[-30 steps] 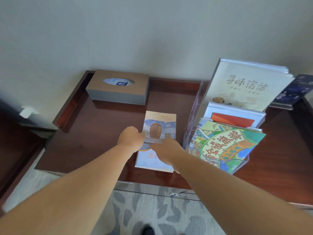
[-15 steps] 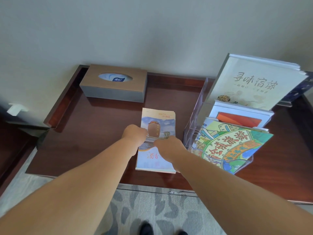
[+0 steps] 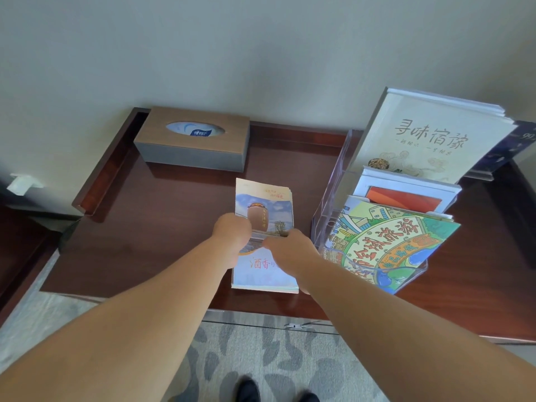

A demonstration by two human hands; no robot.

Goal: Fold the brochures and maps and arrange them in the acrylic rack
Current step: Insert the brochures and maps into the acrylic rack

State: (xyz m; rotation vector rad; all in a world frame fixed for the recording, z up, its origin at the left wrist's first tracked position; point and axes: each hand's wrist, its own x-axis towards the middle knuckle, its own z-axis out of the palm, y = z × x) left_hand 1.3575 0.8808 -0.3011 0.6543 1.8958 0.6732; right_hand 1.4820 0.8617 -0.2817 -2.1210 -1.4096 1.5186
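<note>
Pinching a glossy brochure (image 3: 262, 195) (perhaps creased) are left hand (image 3: 232, 234) and right hand (image 3: 285, 248).

One head-worn wide-angle view looks forward and steeply down, close over the bench (image 3: 174, 227); the wall fills the top, carpet the bottom edge.

I read the red characters 酒香 on the lower half of the brochure (image 3: 262, 271) lying on the table (image 3: 174, 227); the rest of that line is hidden. The white booklet (image 3: 429, 140) at the back of the acrylic rack (image 3: 333, 192) carries a large grey title, 寻味宿, plus a last character I cannot settle. The dark card (image 3: 519, 140) behind it shows 99. The map (image 3: 388, 242) lettering and the tissue box (image 3: 197, 152) logo are illegible to me.
</note>
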